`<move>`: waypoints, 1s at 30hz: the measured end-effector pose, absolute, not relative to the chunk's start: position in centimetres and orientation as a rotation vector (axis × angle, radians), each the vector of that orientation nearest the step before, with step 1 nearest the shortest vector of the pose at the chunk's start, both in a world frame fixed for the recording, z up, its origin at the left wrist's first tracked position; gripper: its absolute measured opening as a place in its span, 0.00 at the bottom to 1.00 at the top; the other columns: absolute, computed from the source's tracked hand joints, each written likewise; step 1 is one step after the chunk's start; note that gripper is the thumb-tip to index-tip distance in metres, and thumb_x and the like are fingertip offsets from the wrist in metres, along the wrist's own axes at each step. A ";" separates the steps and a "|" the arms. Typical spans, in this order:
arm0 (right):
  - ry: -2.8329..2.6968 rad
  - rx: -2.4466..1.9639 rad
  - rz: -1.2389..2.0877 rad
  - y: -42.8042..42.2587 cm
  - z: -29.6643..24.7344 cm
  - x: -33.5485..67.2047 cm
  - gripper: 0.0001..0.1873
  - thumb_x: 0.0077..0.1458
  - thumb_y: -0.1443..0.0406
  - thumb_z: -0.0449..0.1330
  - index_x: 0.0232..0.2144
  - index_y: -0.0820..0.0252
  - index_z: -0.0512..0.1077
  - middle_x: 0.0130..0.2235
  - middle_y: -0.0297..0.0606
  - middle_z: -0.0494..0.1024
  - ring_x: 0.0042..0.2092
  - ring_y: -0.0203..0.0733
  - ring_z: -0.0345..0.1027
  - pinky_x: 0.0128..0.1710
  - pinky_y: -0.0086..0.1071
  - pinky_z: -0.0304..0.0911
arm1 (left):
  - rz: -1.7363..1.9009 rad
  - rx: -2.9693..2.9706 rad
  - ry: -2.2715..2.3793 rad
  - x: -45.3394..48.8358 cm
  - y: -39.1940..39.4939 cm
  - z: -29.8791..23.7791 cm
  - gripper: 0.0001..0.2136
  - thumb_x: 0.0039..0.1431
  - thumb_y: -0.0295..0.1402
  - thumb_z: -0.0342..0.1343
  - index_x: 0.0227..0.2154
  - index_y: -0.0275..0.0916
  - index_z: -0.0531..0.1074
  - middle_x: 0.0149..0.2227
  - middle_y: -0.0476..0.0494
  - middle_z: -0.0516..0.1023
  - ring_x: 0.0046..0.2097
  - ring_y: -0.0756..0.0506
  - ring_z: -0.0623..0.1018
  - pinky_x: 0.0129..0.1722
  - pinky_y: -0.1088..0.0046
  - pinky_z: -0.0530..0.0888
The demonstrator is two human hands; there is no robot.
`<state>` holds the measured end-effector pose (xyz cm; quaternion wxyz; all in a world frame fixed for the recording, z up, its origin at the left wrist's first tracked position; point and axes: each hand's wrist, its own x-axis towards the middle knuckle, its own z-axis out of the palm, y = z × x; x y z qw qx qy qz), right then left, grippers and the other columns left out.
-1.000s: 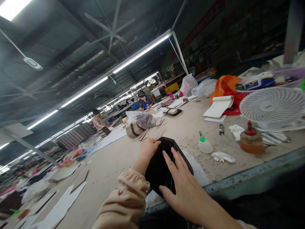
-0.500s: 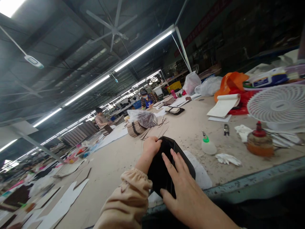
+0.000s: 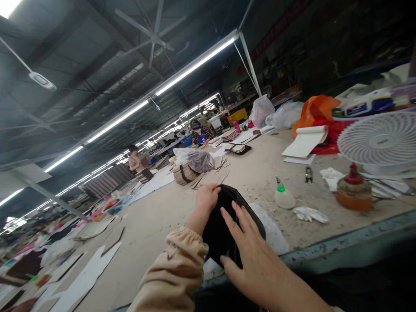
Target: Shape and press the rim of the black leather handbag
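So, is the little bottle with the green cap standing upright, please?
Upright: the bottle stands on its base on the table, green nozzle pointing up.

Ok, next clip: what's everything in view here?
work table: one, beige, across the view
black piece: one, black, near table edge
squeeze bottle: one, white with green cap, right of the piece
jar: one, amber with red top, far right
fan: one, white, behind the jar
notepad: one, cream, mid-table
orange bag: one, orange, behind the notepad
co-workers: two, far along the table
left hand: gripping the piece's far edge
right hand: flat, open, on the piece
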<state>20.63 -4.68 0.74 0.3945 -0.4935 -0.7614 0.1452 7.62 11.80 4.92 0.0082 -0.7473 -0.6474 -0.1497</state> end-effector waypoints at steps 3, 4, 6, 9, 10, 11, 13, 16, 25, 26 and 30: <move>-1.936 -1.252 0.363 -4.6 0.7 20.7 0.45 0.48 0.64 0.55 0.64 0.54 0.37 0.64 0.38 0.27 0.64 0.50 0.22 0.60 0.48 0.43 | -0.420 -2.261 -1.991 8.0 11.7 4.7 0.11 0.60 0.37 0.49 0.36 0.41 0.76 0.35 0.44 0.77 0.39 0.46 0.74 0.39 0.73 0.67; -1.936 -1.252 0.359 -4.5 0.7 20.8 0.45 0.48 0.64 0.55 0.64 0.54 0.38 0.64 0.38 0.27 0.64 0.50 0.22 0.60 0.48 0.43 | -0.412 -2.244 -1.995 8.2 11.7 4.6 0.12 0.60 0.37 0.48 0.35 0.40 0.76 0.35 0.42 0.77 0.39 0.45 0.74 0.39 0.73 0.67; -1.932 -1.252 0.360 -4.4 0.8 21.1 0.44 0.49 0.64 0.56 0.64 0.55 0.38 0.64 0.38 0.28 0.64 0.49 0.23 0.60 0.48 0.43 | -0.411 -2.227 -2.020 8.6 11.7 4.5 0.12 0.60 0.36 0.48 0.34 0.39 0.76 0.35 0.41 0.76 0.40 0.44 0.73 0.40 0.72 0.66; -1.917 -1.252 0.386 -4.7 1.1 21.3 0.44 0.51 0.58 0.57 0.64 0.54 0.38 0.64 0.39 0.27 0.64 0.51 0.24 0.60 0.49 0.44 | -0.420 -2.256 -2.047 8.6 11.8 4.8 0.12 0.60 0.36 0.48 0.35 0.37 0.76 0.35 0.40 0.76 0.40 0.45 0.73 0.40 0.73 0.66; -1.916 -1.247 0.398 -4.9 1.2 21.2 0.46 0.51 0.56 0.58 0.64 0.54 0.37 0.64 0.40 0.26 0.64 0.53 0.24 0.59 0.50 0.45 | -0.416 -2.292 -2.047 8.4 11.8 5.0 0.12 0.60 0.36 0.48 0.35 0.37 0.76 0.34 0.41 0.76 0.39 0.46 0.73 0.39 0.74 0.66; -1.918 -1.232 0.400 -5.3 1.2 21.0 0.49 0.49 0.54 0.59 0.64 0.53 0.36 0.64 0.41 0.25 0.63 0.56 0.24 0.58 0.52 0.46 | -0.407 -2.343 -2.044 8.2 11.7 5.3 0.12 0.59 0.36 0.49 0.35 0.37 0.76 0.34 0.42 0.77 0.38 0.47 0.73 0.38 0.75 0.66; -1.935 -1.192 0.357 -6.0 0.9 20.3 0.56 0.42 0.54 0.65 0.64 0.51 0.36 0.64 0.42 0.22 0.62 0.62 0.22 0.56 0.57 0.45 | -0.384 -2.478 -2.020 7.5 11.5 5.8 0.11 0.58 0.36 0.52 0.37 0.38 0.76 0.33 0.47 0.77 0.35 0.49 0.74 0.35 0.78 0.67; -1.943 -1.188 0.210 -7.0 -0.2 18.9 0.60 0.35 0.65 0.68 0.64 0.48 0.36 0.63 0.43 0.20 0.61 0.69 0.21 0.54 0.63 0.44 | -0.250 -2.584 -1.959 6.5 11.1 6.5 0.11 0.55 0.39 0.55 0.36 0.38 0.76 0.30 0.48 0.77 0.33 0.49 0.74 0.32 0.78 0.66; -1.824 -1.155 0.260 -3.6 -0.2 25.0 0.42 0.52 0.74 0.48 0.64 0.53 0.34 0.62 0.40 0.49 0.60 0.44 0.49 0.57 0.40 0.54 | -0.022 -2.349 -2.014 4.9 9.2 7.5 0.17 0.57 0.41 0.48 0.22 0.36 0.73 0.31 0.40 0.75 0.37 0.45 0.74 0.33 0.74 0.66; -1.795 -1.156 0.271 -2.9 -0.1 26.3 0.42 0.52 0.73 0.48 0.64 0.53 0.34 0.60 0.40 0.55 0.58 0.43 0.53 0.57 0.40 0.55 | -0.023 -2.341 -2.037 4.7 8.7 7.6 0.17 0.56 0.41 0.48 0.21 0.36 0.72 0.29 0.41 0.75 0.36 0.45 0.74 0.32 0.74 0.66; -1.686 -1.294 0.366 -1.1 -0.4 29.6 0.45 0.52 0.67 0.56 0.64 0.56 0.35 0.53 0.43 0.66 0.49 0.45 0.66 0.49 0.38 0.62 | -0.058 -2.489 -2.277 3.8 6.3 7.6 0.21 0.56 0.47 0.46 0.18 0.36 0.69 0.19 0.45 0.72 0.25 0.48 0.74 0.26 0.76 0.66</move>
